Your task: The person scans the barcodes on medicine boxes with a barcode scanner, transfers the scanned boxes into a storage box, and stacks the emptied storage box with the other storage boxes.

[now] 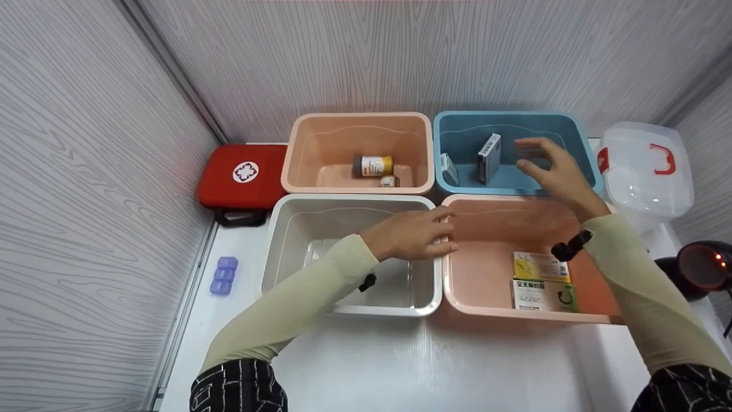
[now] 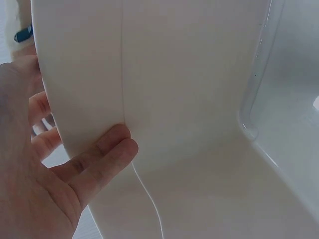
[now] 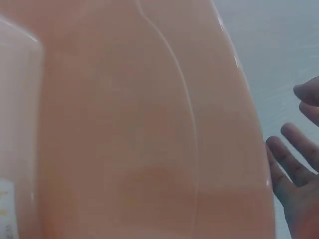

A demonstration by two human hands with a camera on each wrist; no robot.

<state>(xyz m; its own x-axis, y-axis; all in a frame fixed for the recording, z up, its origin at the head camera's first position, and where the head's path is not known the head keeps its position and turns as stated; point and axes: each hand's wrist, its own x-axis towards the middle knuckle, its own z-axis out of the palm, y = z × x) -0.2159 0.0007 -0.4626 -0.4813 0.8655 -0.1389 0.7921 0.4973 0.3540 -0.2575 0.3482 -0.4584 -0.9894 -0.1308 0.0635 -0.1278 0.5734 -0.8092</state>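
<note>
My left hand (image 1: 413, 234) is at the right rim of the white bin (image 1: 354, 311), where it meets the front pink bin (image 1: 480, 312). In the left wrist view two fingers (image 2: 107, 154) extend over the inside of the white wall, and nothing is gripped. My right hand (image 1: 555, 171) hovers over the right part of the blue bin (image 1: 509, 117), its thumb and fingers curved and apart with nothing between them. Left of it a small box (image 1: 489, 159) stands on end in that bin. Another small box (image 1: 449, 170) leans by the bin's left wall.
The back pink bin (image 1: 360, 117) holds two small bottles (image 1: 374, 166). Two medicine boxes (image 1: 543, 294) lie in the front pink bin. At left are a red first-aid case (image 1: 240, 177) and a purple pill organizer (image 1: 224, 276). A clear lidded box (image 1: 646, 171) and a black device (image 1: 706, 266) stand at right.
</note>
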